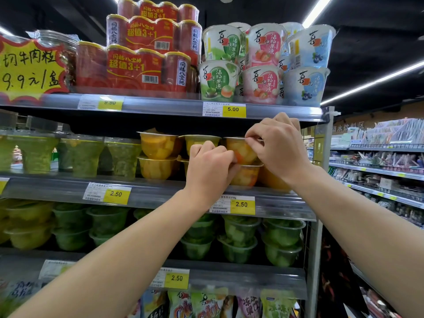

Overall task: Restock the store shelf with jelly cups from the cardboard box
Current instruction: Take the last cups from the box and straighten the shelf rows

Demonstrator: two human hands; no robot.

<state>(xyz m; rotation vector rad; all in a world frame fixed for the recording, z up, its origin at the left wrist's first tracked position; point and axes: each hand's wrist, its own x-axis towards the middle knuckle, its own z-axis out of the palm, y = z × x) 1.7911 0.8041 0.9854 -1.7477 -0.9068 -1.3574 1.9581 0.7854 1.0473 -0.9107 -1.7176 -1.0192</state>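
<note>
An orange jelly cup [241, 150] sits stacked on another orange cup [245, 176] at the right of the second shelf [160, 191]. My left hand [210, 167] grips the upper cup's lower left side. My right hand [278, 144] pinches its rim at the right with thumb and fingertips. More orange cups [158, 146] stand stacked two high to the left. The cardboard box is out of view.
Green jelly cups [85, 157] fill the left of the same shelf and the shelf below [241, 239]. Tall jelly tubs [261, 83] and red can packs [135, 70] stand on the top shelf. Another aisle of shelves [378, 173] runs on the right.
</note>
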